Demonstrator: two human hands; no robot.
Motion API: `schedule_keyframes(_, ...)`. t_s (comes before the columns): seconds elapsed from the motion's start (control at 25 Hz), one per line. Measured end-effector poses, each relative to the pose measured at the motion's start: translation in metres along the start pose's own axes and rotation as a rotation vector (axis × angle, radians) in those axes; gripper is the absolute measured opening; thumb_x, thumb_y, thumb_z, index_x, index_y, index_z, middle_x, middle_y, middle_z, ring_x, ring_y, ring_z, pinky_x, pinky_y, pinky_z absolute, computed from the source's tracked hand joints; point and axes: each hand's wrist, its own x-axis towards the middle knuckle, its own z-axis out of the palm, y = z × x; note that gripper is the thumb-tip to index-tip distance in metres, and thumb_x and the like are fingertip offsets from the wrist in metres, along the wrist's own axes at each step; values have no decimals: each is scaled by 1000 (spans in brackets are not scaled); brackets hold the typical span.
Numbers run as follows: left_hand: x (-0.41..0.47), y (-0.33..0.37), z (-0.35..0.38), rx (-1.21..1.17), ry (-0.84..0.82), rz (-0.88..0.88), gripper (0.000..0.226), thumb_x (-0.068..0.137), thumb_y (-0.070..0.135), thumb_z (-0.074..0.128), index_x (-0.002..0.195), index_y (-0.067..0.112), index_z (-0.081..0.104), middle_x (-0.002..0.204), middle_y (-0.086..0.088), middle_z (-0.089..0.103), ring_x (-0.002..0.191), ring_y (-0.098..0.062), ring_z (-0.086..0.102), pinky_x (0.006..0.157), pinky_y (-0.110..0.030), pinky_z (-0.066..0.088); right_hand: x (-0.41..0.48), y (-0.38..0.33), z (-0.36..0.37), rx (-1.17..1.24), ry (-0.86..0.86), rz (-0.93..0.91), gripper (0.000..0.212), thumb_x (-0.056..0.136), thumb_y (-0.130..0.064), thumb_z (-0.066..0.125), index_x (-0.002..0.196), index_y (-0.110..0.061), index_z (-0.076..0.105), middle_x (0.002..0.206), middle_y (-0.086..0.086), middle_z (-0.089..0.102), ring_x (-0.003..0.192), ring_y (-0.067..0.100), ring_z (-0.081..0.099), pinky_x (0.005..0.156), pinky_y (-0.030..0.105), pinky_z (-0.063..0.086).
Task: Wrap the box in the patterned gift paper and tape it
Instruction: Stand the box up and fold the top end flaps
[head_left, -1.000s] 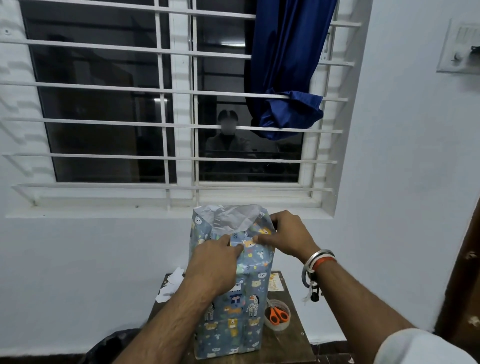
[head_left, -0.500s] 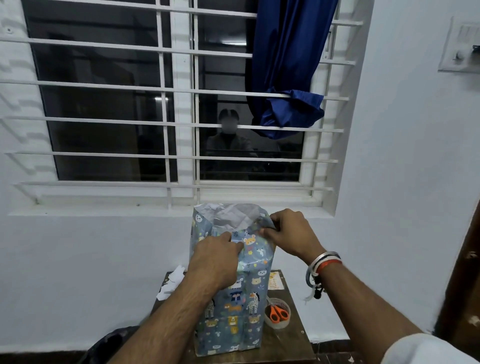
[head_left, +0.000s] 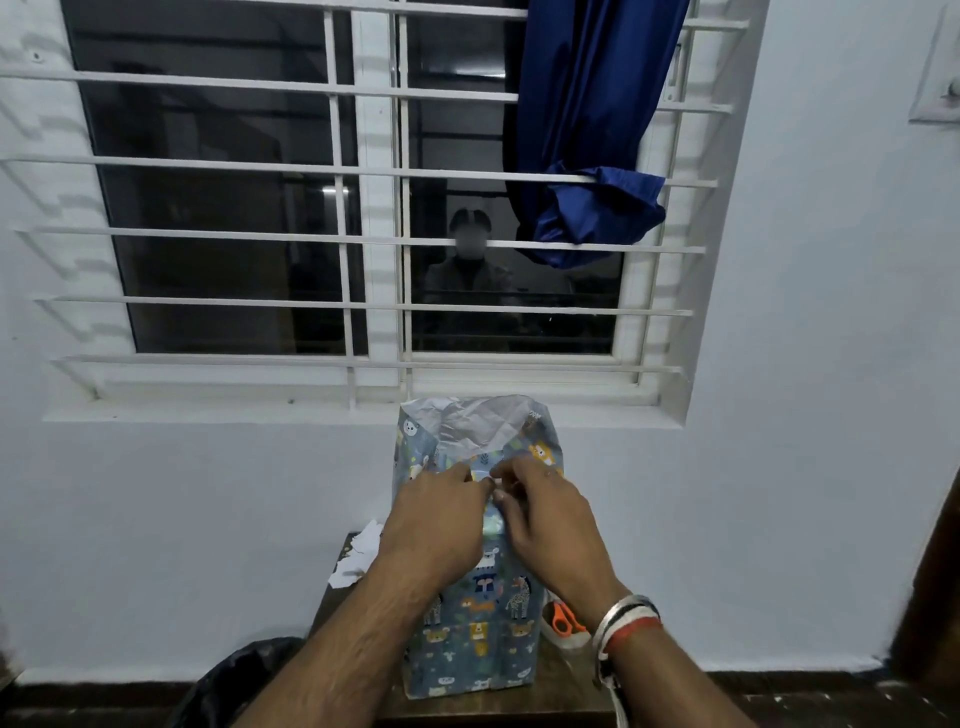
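Blue animal-print gift paper (head_left: 470, 649), orange scissors (head_left: 566, 619), blue curtain (head_left: 587, 130)

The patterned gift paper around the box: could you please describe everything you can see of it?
The blue gift paper printed with cartoon animals sheathes a tall upright box on the brown wooden table. Its top end stands open and crumpled, showing a white underside. The left hand and right hand pinch it at the front seam near the top.

No readable text, perhaps because small details blur.

Dark wooden table (head_left: 566, 688) with wrapped box (head_left: 470, 654), white paper scraps (head_left: 358, 558), orange scissors (head_left: 566, 618)
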Motion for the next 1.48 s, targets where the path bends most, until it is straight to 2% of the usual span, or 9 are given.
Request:
schedule_keyframes(0.12,-4,-11,-12,32,5,128,37,96,23,54,132,29,59,122,3,63,108,-24,64,83,-36,50,-1,4,10,-63,-26,-39,21,99,-27,56,116,-34,65,100,-7,66,90,18,60,71,29,43)
schedule_keyframes(0.28,-5,-55,-48,0,260,188,31,92,47,64,121,37,59,125,15,59,104,-15,63,77,-32,48,7,-9,1,-212,-121,-134,36,100,-27,54,132,-44,61,98,0,60,92,25,60,70,31,40)
schedule_keyframes(0.48,20,-91,-67,-73,-127,17,45,84,71,63,117,42,60,103,14,66,94,-10,59,77,-32,52,22,-30,-11,-497,-383,-240,53,106,-23,41,151,-51,39,118,15,56,106,37,56,74,37,34)
schedule_keyframes(0.8,38,-105,-81,-187,-79,9,25,78,42,84,88,33,63,81,17,59,84,-10,59,70,-31,50,35,-40,-4,-664,-531,-255,51,111,-29,31,158,-49,24,149,26,43,115,43,60,88,43,51)
schedule_keyframes(0.88,23,-99,-71,-303,146,-83,31,76,45,85,93,36,60,87,15,63,83,-11,64,73,-32,53,36,-43,-5,-692,-548,-249,51,111,-30,30,158,-49,22,152,26,40,118,42,59,89,42,49)
schedule_keyframes(0.96,2,-85,-47,-508,373,-278,59,70,53,87,117,44,53,114,11,61,89,-12,66,82,-35,54,36,-47,-4,-710,-565,-231,51,111,-31,29,158,-49,22,154,25,38,118,41,59,87,41,48)
schedule_keyframes(1.08,-27,-53,-7,-927,376,-508,105,67,48,91,145,50,22,140,-6,57,113,-28,67,98,-47,54,39,-50,0,-710,-588,-201,51,111,-30,29,157,-50,22,156,26,36,125,41,54,94,43,46)
schedule_keyframes(1.24,-23,-25,19,-970,488,-642,97,87,16,75,157,39,11,84,4,67,87,-32,71,75,-36,54,40,-46,3,-695,-621,-191,56,110,-27,32,157,-54,17,160,28,29,134,40,48,100,45,45)
schedule_keyframes(1.48,-12,-17,17,-924,535,-749,100,92,13,68,162,40,3,90,-9,72,81,-31,66,80,-41,56,33,-48,-3,-703,-598,-189,55,111,-28,33,158,-52,19,159,26,31,129,42,52,100,45,44)
